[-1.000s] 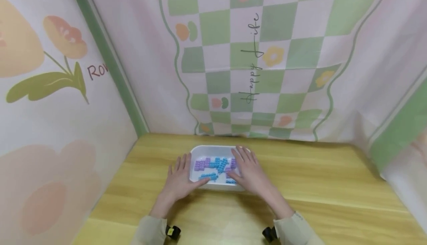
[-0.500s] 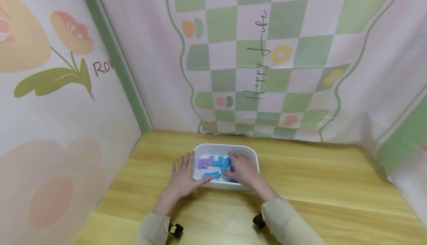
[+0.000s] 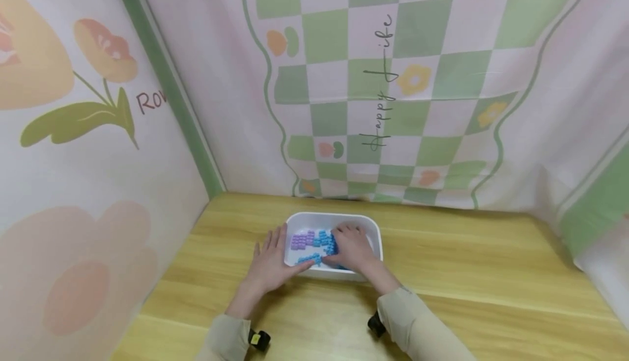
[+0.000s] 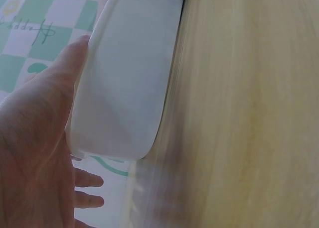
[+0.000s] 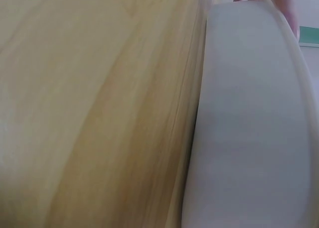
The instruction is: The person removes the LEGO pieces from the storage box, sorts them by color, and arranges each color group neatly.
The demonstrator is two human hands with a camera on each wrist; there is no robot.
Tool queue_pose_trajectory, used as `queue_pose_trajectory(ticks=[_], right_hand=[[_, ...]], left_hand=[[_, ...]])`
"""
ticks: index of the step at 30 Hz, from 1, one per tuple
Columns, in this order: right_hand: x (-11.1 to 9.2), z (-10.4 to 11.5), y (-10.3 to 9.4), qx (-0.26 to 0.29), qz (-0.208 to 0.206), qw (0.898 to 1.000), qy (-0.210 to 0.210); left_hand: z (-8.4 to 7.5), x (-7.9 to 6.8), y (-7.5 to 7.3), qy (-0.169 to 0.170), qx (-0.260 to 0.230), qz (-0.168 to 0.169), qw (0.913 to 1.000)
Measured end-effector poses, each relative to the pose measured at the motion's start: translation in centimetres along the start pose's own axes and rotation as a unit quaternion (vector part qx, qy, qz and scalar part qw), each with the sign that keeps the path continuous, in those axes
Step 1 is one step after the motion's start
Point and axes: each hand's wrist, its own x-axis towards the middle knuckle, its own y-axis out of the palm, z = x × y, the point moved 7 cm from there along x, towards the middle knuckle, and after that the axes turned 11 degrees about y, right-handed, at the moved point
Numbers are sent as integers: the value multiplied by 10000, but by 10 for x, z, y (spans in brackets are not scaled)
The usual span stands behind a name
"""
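Observation:
A white tray (image 3: 373,227) stands on the table and holds small studded building blocks. Purple blocks (image 3: 298,241) lie at its left, blue blocks (image 3: 322,239) near the middle, and a row of blue blocks (image 3: 310,258) by the near side. My left hand (image 3: 267,265) rests against the tray's left end, fingers straight, thumb over the near rim. In the left wrist view the thumb of the left hand (image 4: 40,118) touches the rim. Inside the tray my right hand (image 3: 351,249) reaches down over the right-hand blocks, its fingertips hidden.
The wooden table (image 3: 467,273) extends on both sides of the tray. A patterned curtain (image 3: 363,104) hangs behind the table, and another printed sheet (image 3: 64,175) borders the left. Each wrist wears a black camera (image 3: 376,325).
My right hand has moved left and down into the tray, over its right-hand blocks, leaving the right rim. The left hand stays at the tray's left end. The head view has shifted slightly.

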Motion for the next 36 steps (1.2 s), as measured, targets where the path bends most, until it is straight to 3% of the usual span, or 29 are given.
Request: queue_pose_trajectory(ticks=[7,17,24,31,36], right_hand=[[-2,0,-3,-27,-78,10000,-16],[-16,-1,-24,-1,-464,9984,-314],[-35,-11,-46,508,-853,9941,-430],[-54,-34,-73,905,-1380,9851,-476],[-61,-66,-89,905,-1409,9856,-230]], left_hand=[[0,-1,0,2,-24,11,10000],[-2,-3,-3,-6,123,59,9999],[4,-7,-2,-19,145,67,9999],[8,-8,-4,58,114,53,9999],[10,-6,-4,43,84,46,9999]])
